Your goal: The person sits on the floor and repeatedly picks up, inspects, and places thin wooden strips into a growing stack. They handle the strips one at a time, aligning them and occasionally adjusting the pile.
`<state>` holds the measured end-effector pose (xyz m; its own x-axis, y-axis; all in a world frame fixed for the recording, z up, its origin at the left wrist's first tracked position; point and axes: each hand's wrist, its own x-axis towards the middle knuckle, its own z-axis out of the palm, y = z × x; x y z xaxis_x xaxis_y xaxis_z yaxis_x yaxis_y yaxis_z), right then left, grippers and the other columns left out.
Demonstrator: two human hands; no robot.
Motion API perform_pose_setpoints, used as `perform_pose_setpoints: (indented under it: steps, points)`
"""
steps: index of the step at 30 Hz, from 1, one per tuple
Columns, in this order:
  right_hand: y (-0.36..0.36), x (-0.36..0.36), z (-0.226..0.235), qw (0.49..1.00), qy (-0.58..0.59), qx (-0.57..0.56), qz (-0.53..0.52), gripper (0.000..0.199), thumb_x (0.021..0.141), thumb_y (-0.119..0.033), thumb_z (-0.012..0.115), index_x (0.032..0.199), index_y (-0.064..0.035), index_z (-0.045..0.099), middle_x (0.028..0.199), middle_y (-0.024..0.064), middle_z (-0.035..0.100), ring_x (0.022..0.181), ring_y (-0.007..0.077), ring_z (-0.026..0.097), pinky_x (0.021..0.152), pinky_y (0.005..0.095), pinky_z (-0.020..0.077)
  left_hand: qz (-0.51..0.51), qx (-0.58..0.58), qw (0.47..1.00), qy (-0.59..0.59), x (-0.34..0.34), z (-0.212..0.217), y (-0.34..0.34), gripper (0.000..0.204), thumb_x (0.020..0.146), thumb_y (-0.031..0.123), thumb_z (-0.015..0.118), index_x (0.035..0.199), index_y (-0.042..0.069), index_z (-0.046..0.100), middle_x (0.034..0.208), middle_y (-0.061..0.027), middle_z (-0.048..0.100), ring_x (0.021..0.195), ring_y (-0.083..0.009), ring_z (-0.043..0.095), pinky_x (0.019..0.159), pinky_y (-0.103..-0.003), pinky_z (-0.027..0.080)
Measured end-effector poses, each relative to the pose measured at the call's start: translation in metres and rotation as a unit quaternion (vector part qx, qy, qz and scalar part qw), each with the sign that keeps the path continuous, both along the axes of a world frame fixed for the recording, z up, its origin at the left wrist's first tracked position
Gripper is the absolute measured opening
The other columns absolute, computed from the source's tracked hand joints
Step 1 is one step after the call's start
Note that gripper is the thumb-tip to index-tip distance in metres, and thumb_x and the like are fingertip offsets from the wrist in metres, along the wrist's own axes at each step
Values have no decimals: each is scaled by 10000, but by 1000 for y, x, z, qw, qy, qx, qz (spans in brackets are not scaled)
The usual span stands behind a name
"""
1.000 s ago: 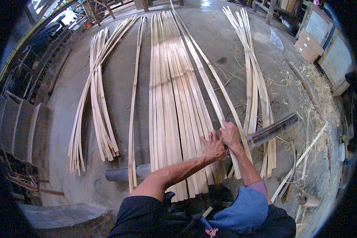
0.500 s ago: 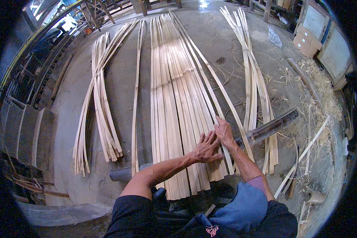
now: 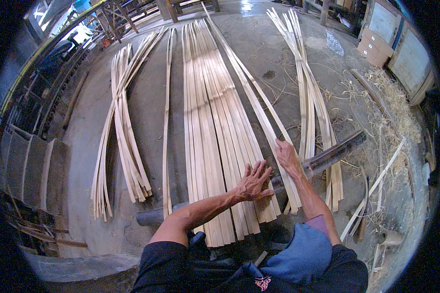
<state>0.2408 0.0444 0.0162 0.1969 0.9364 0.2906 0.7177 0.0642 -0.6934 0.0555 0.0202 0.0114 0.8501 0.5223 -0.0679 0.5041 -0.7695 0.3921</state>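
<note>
The left hand (image 3: pixel 253 181) lies flat, fingers spread wide, on the bamboo strips (image 3: pixel 215 122); the right hand (image 3: pixel 287 155) presses their right edge. Strips run lengthwise away from both.

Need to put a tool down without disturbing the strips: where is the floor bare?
Bare concrete lies between the left strip bundle and the single strip; another patch between the central strips and the right bundle. Crowded around both hands and the shavings.
</note>
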Motion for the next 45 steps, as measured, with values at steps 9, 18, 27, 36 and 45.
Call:
perform_pose_setpoints:
  steps: [9,18,27,36,45]
  points:
    - [-8,10,-28,998,53,11,-39,303,780,-112,493,1035,39,557,888,264,566,832,378,557,768,400,435,-2,-3,1000,7,0,3,0,823,774,609,389,1329,32,198,1394,-221,73,1288,-384,63,1007,-564,46]
    - [-16,16,-8,992,-61,-102,-36,336,778,-105,500,1080,39,519,908,231,559,857,366,534,798,394,423,-5,-21,1000,12,0,8,1,835,764,616,402,1335,46,186,1395,-221,67,1282,-402,63,1001,-571,50]
    - [-25,-18,-1,987,-162,6,-2,225,733,-15,494,952,30,516,938,197,479,872,337,496,768,384,430,1,-21,1000,-21,0,0,3,850,745,594,453,1336,49,179,1395,-215,71,1288,-382,68,1006,-567,41]
    - [-39,-30,2,986,-156,54,-26,341,685,37,507,1026,23,520,1071,198,452,1013,342,438,880,405,371,106,4,994,-33,-22,5,27,806,757,507,503,1337,58,171,1401,-184,80,1297,-350,62,1006,-566,25]
    - [-48,-35,8,995,-90,40,13,281,675,24,544,955,2,556,1010,148,489,963,295,473,846,365,390,537,190,821,-23,-234,-6,73,400,713,235,607,1005,-16,499,1001,-205,514,964,-349,479,833,-436,377]
